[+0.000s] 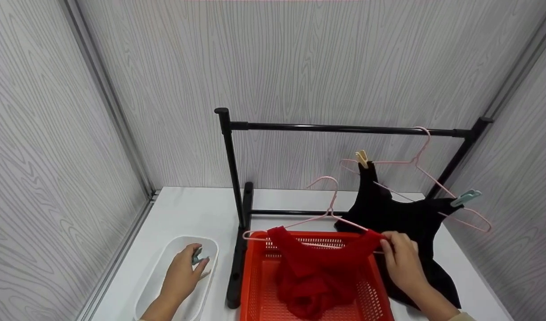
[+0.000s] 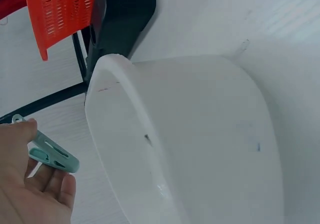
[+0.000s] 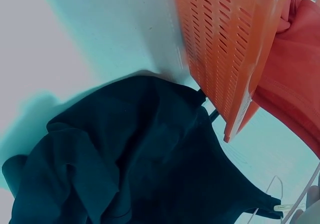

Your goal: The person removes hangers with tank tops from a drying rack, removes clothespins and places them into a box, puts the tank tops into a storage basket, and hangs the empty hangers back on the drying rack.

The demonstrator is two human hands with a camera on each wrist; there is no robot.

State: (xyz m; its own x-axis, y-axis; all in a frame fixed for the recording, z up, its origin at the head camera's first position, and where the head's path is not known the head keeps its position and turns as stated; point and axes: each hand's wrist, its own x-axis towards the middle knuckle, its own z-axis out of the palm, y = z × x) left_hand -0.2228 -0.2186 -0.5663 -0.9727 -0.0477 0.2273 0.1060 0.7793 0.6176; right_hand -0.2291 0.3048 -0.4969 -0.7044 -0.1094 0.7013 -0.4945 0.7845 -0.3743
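My left hand [image 1: 181, 272] is over the white plastic tub [image 1: 213, 263]. It pinches a teal clothespin [image 2: 55, 154] between thumb and fingers. My right hand [image 1: 402, 261] pinches the right strap of a red garment [image 1: 317, 263] together with a pink hanger [image 1: 331, 209]. The garment's straps lie over the hanger's two arms, and its lower part bunches inside the red-orange basket [image 1: 250, 276]. In the right wrist view, only a bit of the right hand shows at the lower right edge, beside the red garment [image 3: 297, 74].
Behind the basket stands a black rack [image 1: 322, 128]. From its bar hangs a pink hanger [image 1: 415, 160] with a black garment [image 1: 402, 223], clipped by a yellow clothespin [image 1: 362, 158] and a teal clothespin [image 1: 466, 197]. Grey wood-grain walls [image 1: 299, 67] enclose the white table [image 1: 184, 209].
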